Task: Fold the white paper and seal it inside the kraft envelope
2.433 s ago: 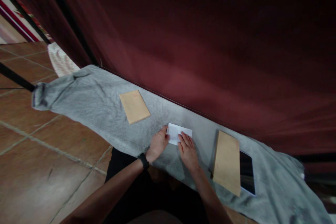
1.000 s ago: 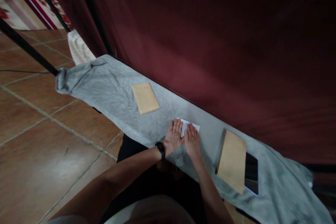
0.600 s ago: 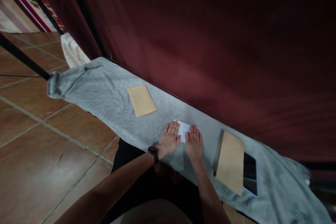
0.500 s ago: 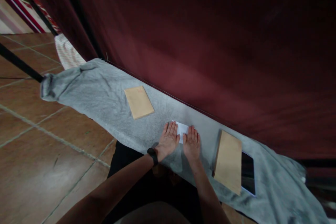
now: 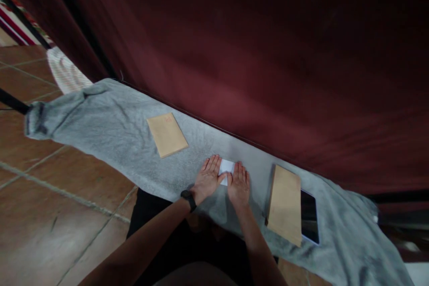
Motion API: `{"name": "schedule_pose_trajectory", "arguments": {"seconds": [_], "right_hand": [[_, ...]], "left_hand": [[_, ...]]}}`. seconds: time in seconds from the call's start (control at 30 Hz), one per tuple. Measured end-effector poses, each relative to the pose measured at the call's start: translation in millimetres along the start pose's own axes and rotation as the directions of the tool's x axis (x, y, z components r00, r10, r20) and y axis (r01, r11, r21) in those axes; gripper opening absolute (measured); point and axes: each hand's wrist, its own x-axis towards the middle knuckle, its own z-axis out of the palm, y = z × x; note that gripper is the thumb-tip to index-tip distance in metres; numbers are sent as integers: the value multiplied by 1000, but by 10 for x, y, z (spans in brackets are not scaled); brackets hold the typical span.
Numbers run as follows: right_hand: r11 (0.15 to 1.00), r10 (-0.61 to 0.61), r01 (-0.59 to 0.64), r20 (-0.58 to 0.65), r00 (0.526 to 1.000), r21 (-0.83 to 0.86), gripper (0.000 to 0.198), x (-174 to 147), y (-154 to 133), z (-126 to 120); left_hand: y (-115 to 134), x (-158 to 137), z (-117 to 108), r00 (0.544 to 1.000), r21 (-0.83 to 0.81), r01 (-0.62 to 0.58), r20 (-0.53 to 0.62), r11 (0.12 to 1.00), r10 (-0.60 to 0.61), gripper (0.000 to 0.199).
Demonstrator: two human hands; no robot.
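A small piece of white paper (image 5: 227, 166) lies on the grey cloth (image 5: 134, 134) in front of me, partly covered by my hands. My left hand (image 5: 207, 179) rests flat over its left side, fingers stretched out. On the right side my right hand (image 5: 239, 187) lies flat as well, its fingers extended. Both thumbs point inward across the paper, close to each other. A dark wristband (image 5: 189, 200) is on my left wrist. How much paper is under the palms is hidden.
To the left lies a brown envelope (image 5: 167, 135) with a faint red mark. At right a stack of brown envelopes (image 5: 284, 205) partly covers a dark-screened tablet or phone (image 5: 310, 216). A dark red curtain (image 5: 214, 62) hangs behind the cloth-covered surface. Tiled floor (image 5: 67, 196) shows at left.
The whole view has shifted slightly, so things sit further left. My hands stay flat on the white paper, with the thumbs now nearer each other.
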Motion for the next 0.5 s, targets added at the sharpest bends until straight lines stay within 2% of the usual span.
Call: {"name": "schedule_pose_trajectory", "arguments": {"seconds": [0.23, 0.4, 0.5], "right_hand": [[1000, -17, 17, 20, 1000, -5, 51, -128, 269, -72], [1000, 12, -12, 61, 998, 7, 50, -146, 370, -117], [999, 27, -28, 65, 998, 19, 51, -137, 367, -129]], "left_hand": [[-191, -95, -69, 1000, 32, -23, 19, 999, 23, 71], [-303, -125, -177, 989, 36, -132, 74, 991, 129, 78], [-315, -143, -247, 971, 44, -219, 110, 975, 213, 73]]}}
